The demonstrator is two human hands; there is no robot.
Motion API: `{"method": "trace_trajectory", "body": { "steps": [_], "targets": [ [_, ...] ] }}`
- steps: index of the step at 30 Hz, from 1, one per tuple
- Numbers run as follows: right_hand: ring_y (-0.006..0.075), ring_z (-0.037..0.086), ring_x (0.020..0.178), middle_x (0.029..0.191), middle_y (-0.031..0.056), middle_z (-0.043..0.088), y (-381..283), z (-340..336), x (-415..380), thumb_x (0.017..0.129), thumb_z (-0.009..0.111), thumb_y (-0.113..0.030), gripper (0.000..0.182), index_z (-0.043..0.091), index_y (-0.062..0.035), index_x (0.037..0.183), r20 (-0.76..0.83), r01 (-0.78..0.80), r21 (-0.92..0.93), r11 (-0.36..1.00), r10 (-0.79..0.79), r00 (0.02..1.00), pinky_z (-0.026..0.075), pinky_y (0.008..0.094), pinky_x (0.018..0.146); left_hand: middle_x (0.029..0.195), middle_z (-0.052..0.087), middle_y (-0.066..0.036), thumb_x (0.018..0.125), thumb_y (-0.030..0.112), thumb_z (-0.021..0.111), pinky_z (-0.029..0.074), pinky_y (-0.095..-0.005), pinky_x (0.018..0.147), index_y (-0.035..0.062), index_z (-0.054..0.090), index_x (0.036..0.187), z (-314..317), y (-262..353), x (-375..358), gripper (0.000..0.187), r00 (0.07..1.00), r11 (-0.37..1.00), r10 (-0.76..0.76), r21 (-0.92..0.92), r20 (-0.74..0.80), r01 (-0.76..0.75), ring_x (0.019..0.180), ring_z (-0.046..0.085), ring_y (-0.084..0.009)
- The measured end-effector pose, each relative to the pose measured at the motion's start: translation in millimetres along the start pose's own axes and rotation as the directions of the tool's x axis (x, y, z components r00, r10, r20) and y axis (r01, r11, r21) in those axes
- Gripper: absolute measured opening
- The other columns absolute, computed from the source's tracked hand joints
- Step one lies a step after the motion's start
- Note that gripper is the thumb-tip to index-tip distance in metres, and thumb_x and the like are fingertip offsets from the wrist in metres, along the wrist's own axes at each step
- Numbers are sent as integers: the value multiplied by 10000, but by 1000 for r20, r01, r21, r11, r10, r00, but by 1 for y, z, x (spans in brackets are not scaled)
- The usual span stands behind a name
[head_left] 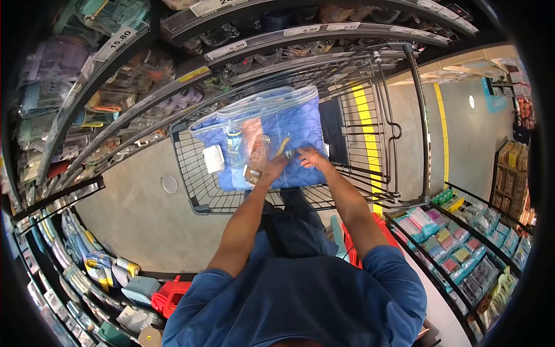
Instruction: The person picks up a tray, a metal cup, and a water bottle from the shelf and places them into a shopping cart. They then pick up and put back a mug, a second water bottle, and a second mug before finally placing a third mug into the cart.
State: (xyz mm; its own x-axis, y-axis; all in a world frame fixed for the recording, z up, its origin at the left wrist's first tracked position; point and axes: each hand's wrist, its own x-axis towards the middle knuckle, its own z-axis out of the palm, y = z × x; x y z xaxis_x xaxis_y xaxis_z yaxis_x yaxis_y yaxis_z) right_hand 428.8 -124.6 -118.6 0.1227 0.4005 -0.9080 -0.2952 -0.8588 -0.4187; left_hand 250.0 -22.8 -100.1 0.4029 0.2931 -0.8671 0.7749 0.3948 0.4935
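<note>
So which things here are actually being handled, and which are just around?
In hand:
- left hand on a clear packet
- right hand at a small yellowish item
- blue quilted bag underneath
- shopping cart holding it

Just around:
- white box in the cart
- shelf goods
- red basket

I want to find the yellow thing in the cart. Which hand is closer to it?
Right. The right hand rests just beside the yellow thing on the blue quilted bag; the left hand sits lower, on a clear packet.

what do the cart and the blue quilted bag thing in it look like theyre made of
Cart: dark metal wire, judging by the thin grid bars; coating unclear. Blue quilted bag: soft padded fabric with stitched diamonds, apparently inside a clear glossy plastic cover with pale edging.
</note>
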Motion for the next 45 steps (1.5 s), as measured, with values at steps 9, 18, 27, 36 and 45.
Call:
{"method": "trace_trajectory", "body": {
  "steps": [9, 18, 27, 36, 45],
  "targets": [
    [173, 631, 792, 1043, 99, 643, 27, 2, -20, 920, 565, -260, 359, 534, -57, 1214, -26, 126, 196, 972, -124, 992, 538, 332, 690, 735, 642, -55, 849, 424, 621, 511, -336, 591, 101, 646, 1084, 18, -28, 42, 400, 908, 801, 402, 526, -117, -287, 653, 622, -192],
    [157, 605, 772, 1019, 85, 622, 16, 7, -53, 825, 674, -226, 562, 469, -42, 1315, -191, 91, 19, 996, -86, 978, 488, 280, 605, 798, 664, -67, 825, 200, 638, 520, -394, 670, 78, 658, 898, -10, -17, -15, 143, 740, 665, 665, 533, -102, -524, 716, 645, -282],
    [148, 618, 811, 1012, 63, 647, 20, 16, -81, 874, 635, -237, 435, 535, -50, 1254, -167, 142, 23, 990, -137, 976, 494, 285, 660, 1050, 640, -155, 873, 184, 522, 491, -448, 880, 93, 626, 1089, 29, 16, 16, 257, 805, 418, 592, 838, 43, -352, 972, 633, -340],
    [128, 609, 860, 1053, 62, 637, 26, 18, -155, 909, 603, -207, 376, 535, -40, 1239, -211, 233, 203, 951, -190, 959, 485, 253, 728, 878, 694, -141, 913, 238, 558, 551, -392, 672, 55, 671, 886, 12, 4, -20, 217, 757, 659, 640, 599, -129, -455, 744, 681, -274],
    [149, 555, 1041, 1207, 94, 572, -83, 97, -184, 895, 647, -199, 462, 498, -24, 1296, 152, 468, 241, 850, -510, 847, 463, 274, 826, 897, 648, -51, 971, 215, 532, 539, -275, 656, 59, 593, 1029, -50, 49, -206, 177, 899, 270, 428, -936, -93, -225, 752, 640, -140]
  ]
}}
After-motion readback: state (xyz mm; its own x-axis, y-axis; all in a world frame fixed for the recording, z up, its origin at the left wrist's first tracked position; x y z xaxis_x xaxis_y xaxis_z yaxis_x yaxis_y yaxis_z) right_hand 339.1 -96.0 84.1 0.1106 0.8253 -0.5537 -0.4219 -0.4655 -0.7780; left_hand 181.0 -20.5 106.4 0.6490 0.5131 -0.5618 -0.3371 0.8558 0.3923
